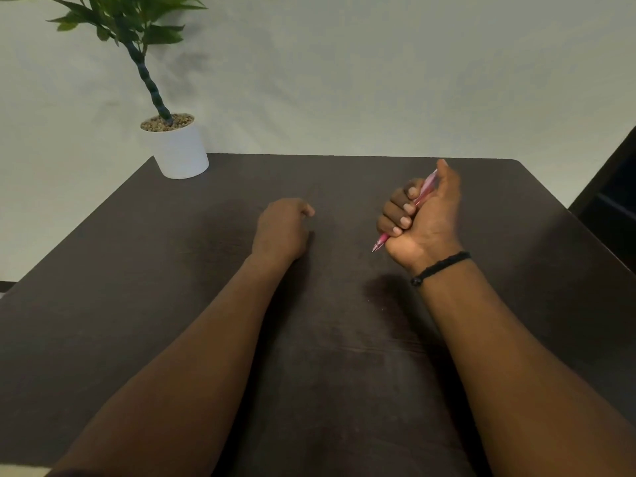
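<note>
My right hand (pixel 425 218) grips a pink pen (pixel 426 187) in a fist above the dark wooden table (pixel 327 339). The pen's tip points down and to the left, and its top end sits by my thumb. A black braided band circles my right wrist. My left hand (pixel 282 232) rests on the table to the left, fingers curled under, holding nothing that I can see.
A white pot (pixel 180 151) with pebbles and a green plant stands at the table's far left corner. A pale wall lies behind the table. A dark piece of furniture (pixel 612 201) stands at the right edge.
</note>
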